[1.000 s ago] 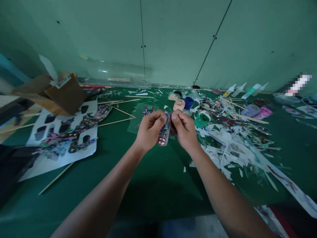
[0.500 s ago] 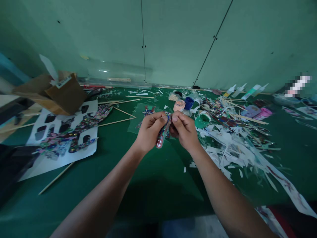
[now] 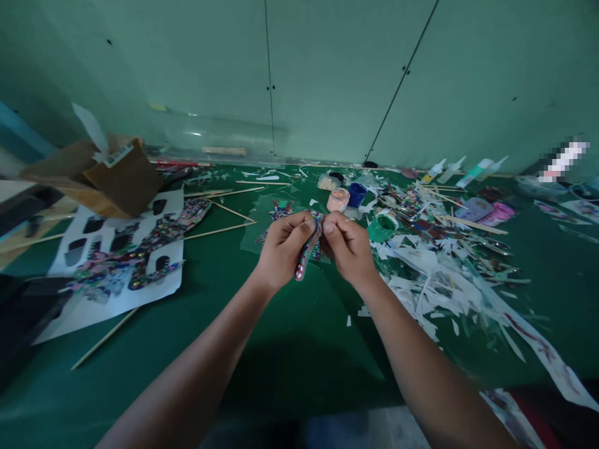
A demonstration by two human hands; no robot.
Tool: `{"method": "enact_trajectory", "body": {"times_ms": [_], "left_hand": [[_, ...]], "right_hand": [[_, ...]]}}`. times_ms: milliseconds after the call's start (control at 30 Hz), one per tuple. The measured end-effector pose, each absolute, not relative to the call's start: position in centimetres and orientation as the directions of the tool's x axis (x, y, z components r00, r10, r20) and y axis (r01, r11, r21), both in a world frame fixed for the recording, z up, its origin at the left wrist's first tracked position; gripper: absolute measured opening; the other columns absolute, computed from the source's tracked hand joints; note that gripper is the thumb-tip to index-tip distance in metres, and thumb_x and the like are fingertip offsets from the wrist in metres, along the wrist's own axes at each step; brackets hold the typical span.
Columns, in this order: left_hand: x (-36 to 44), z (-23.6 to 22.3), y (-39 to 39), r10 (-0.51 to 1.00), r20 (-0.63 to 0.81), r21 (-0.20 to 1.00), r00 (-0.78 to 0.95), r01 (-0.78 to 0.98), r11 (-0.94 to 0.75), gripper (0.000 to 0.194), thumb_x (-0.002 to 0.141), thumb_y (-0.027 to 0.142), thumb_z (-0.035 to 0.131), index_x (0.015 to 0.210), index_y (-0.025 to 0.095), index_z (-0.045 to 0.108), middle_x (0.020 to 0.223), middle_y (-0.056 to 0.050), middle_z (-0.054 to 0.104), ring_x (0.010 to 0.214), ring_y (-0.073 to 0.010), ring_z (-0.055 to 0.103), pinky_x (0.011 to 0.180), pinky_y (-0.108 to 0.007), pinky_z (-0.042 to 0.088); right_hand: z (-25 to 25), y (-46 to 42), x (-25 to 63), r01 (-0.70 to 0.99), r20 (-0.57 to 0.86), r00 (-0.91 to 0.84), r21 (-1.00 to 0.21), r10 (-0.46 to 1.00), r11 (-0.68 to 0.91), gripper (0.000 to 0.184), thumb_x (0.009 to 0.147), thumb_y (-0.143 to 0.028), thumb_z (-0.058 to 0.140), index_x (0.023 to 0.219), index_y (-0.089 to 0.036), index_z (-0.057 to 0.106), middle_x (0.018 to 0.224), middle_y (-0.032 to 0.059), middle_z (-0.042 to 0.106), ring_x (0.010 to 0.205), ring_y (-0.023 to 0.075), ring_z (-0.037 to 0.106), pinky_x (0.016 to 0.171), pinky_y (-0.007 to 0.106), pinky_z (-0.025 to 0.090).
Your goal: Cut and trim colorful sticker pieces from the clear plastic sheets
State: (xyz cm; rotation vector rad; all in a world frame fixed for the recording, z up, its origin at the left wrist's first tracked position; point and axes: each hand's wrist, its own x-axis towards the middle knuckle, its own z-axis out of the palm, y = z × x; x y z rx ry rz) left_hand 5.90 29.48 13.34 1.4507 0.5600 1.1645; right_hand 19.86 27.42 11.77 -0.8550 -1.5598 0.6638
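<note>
A narrow, patterned strip (image 3: 303, 259) is held above the green surface (image 3: 290, 349), between the two hands. It looks thin and glossy, with small blue, red and white patches and a rounded, reddish near end. Its long axis runs away from the person, the near end angled a little to the left and the far end between the fingertips. The left hand (image 3: 285, 248) pinches it between thumb and curled fingers. The right hand (image 3: 347, 246) has its thumb and fingers pressed together at the strip's far right edge; what lies between them is hidden.

Just beyond the hands, an open jar (image 3: 338, 199) contains something peach-coloured, next to a blue jar (image 3: 357, 194) whose contents I cannot make out. A green jar (image 3: 382, 228), open at the top, has green inside. A small clear container (image 3: 328, 182) holds pale, grainy bits.

Clear film (image 3: 251, 232) with colourful cut shapes lies under and beyond the left hand. To the right spread jagged white paper scraps (image 3: 421, 284), with metal tools among the clutter. To the left, multicoloured pieces rest on a white sheet (image 3: 163, 290) printed with dark shapes, near thin wooden sticks (image 3: 219, 231) and an open brown cardboard box (image 3: 128, 181).
</note>
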Motion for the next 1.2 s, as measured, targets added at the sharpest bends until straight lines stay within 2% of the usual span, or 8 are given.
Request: {"method": "enact_trajectory", "body": {"times_ms": [267,567,833,1033,1200], "left_hand": [[6.03,12.92,29.44,0.873,0.329,0.939,0.361,-0.225,-0.260,0.032,0.091,0.029,0.047,0.061,0.018,0.043,0.055,0.003,0.038,0.052,-0.0088,0.033,0.051,-0.027,0.026],[6.07,13.37,29.13,0.898,0.304,0.953,0.319,-0.097,-0.288,0.032,0.091,0.030,0.045,0.062,0.018,0.045,0.054,0.004,0.041,0.050,-0.0082,0.035,0.049,-0.026,0.027],[6.37,13.43,29.42,0.916,0.343,0.936,0.205,0.001,-0.351,0.026,0.088,0.030,0.052,0.066,0.017,0.055,0.057,0.004,0.042,0.053,-0.0080,0.035,0.049,-0.023,0.028],[6.27,13.63,29.48,0.926,0.345,0.933,0.155,0.049,-0.356,0.029,0.088,0.032,0.052,0.064,0.017,0.054,0.057,0.004,0.041,0.055,-0.0084,0.035,0.050,-0.023,0.028],[6.18,13.71,29.50,0.928,0.355,0.927,0.112,0.089,-0.365,0.029,0.089,0.031,0.052,0.064,0.017,0.054,0.058,0.003,0.042,0.055,-0.0086,0.035,0.051,-0.024,0.027]], "right_hand": [[11.64,27.48,19.93,0.172,0.556,-0.059,-0.813,0.829,0.557,0.030,0.097,-0.035,0.045,0.070,-0.021,0.047,0.063,-0.0032,0.043,0.057,0.0098,0.043,0.055,0.025,0.035],[11.39,27.61,20.05,0.136,0.502,-0.076,-0.851,0.861,0.508,0.032,0.096,-0.038,0.046,0.069,-0.021,0.044,0.061,-0.0047,0.041,0.053,0.0087,0.040,0.052,0.025,0.032],[11.44,27.72,20.40,0.190,0.488,-0.106,-0.845,0.867,0.499,0.034,0.096,-0.039,0.045,0.068,-0.021,0.043,0.059,-0.0048,0.040,0.052,0.0092,0.039,0.052,0.025,0.031],[11.40,27.65,20.34,0.211,0.458,-0.154,-0.850,0.875,0.482,0.035,0.096,-0.041,0.045,0.067,-0.021,0.043,0.059,-0.0048,0.040,0.052,0.0095,0.040,0.053,0.025,0.032],[11.24,27.63,20.29,0.158,0.437,-0.189,-0.870,0.879,0.467,0.036,0.096,-0.041,0.045,0.067,-0.020,0.043,0.059,-0.0049,0.040,0.052,0.0088,0.040,0.052,0.024,0.031]]}}
